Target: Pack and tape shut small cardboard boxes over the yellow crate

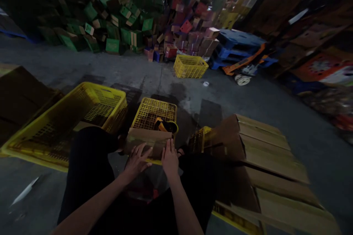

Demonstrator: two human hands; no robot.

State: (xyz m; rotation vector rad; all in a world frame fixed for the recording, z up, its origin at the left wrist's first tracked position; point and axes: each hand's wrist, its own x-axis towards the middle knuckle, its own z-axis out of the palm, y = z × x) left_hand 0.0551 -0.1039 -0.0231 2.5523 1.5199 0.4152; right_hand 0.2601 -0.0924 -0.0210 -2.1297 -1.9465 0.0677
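A small brown cardboard box (150, 140) lies on an upturned yellow crate (154, 108) between my knees. My left hand (138, 159) rests on the near left part of the cardboard, fingers spread. Against its right end my right hand (170, 156) lies with fingers stretched out. Just behind the cardboard, on the crate, sits a yellow and black tape dispenser (165, 125); neither hand touches it. The underside of the cardboard is hidden.
To my left stands a large yellow crate (110, 97). Flattened cardboard boxes (270, 150) are stacked at my right. Farther off are another yellow crate (191, 67), an orange pallet jack (245, 64), blue pallets (239, 40) and heaped green boxes (113, 46).
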